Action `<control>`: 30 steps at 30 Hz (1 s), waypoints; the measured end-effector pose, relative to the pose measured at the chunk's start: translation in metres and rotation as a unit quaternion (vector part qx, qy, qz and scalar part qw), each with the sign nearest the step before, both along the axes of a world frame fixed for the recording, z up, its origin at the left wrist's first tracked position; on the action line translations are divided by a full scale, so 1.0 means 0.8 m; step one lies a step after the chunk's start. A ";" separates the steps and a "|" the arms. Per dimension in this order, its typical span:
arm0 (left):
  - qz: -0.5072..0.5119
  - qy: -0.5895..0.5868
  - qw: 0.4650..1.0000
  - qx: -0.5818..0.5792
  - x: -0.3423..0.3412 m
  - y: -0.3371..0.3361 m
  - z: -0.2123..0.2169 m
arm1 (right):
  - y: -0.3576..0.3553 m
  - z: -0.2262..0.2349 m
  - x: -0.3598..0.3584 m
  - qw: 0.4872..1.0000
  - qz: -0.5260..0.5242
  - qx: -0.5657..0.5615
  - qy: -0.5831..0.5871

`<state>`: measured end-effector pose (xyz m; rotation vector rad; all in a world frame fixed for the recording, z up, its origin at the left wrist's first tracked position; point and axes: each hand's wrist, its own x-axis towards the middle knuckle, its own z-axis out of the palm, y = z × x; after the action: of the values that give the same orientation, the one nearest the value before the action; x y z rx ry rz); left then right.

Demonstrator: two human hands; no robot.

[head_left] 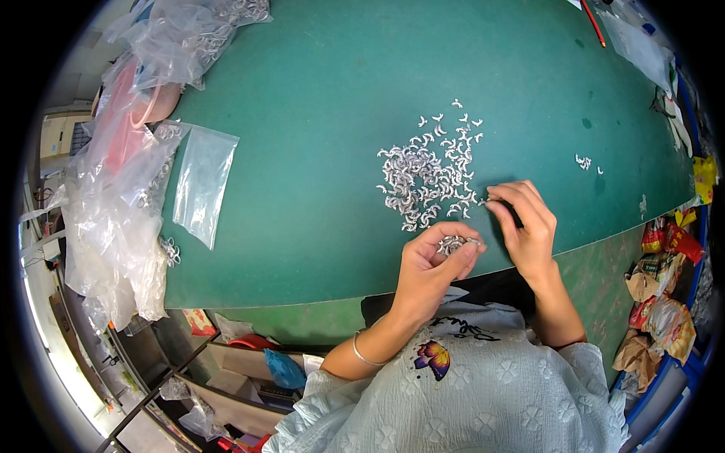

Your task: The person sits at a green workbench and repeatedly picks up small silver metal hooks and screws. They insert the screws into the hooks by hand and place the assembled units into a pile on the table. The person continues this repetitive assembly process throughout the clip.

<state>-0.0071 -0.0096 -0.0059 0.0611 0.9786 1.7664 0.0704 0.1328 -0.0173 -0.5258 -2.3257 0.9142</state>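
A loose pile of small curved silvery metal pieces (423, 177) lies on the green tabletop in front of me, with single pieces scattered at its far side. Just below the pile, my left hand (440, 260) is cupped round a handful of the same pieces (451, 244), its thumb and fingers closed over them. My right hand (525, 226) is at the pile's right edge, thumb and forefinger pinched on one small metal piece (483, 201). The other right fingers are bent, and the palm is partly hidden.
A flat clear plastic bag (205, 185) lies on the green table (302, 151), left of the pile. Bulky clear bags (113, 226) and a pink basket (157, 104) crowd the left edge. A few pieces (583, 161) sit apart at right. A red pencil-like stick (593, 23) lies far right.
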 end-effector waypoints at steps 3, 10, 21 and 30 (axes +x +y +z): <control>0.011 -0.016 1.000 0.008 0.001 0.001 0.000 | -0.001 0.010 -0.004 0.999 0.030 0.007 -0.012; 0.037 -0.022 0.998 0.038 0.002 0.003 -0.001 | 0.001 -0.002 0.003 1.000 0.006 -0.007 -0.013; 0.059 -0.074 0.995 0.003 0.004 0.004 -0.007 | 0.005 -0.003 0.004 0.998 0.026 0.042 -0.029; 0.066 -0.071 0.995 -0.009 0.004 0.005 -0.008 | 0.005 -0.004 0.005 0.999 0.040 -0.007 0.009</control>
<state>-0.0035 -0.0055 -0.0122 -0.1413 0.9132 1.8544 0.0748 0.1370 -0.0204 -0.4297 -2.3401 0.9694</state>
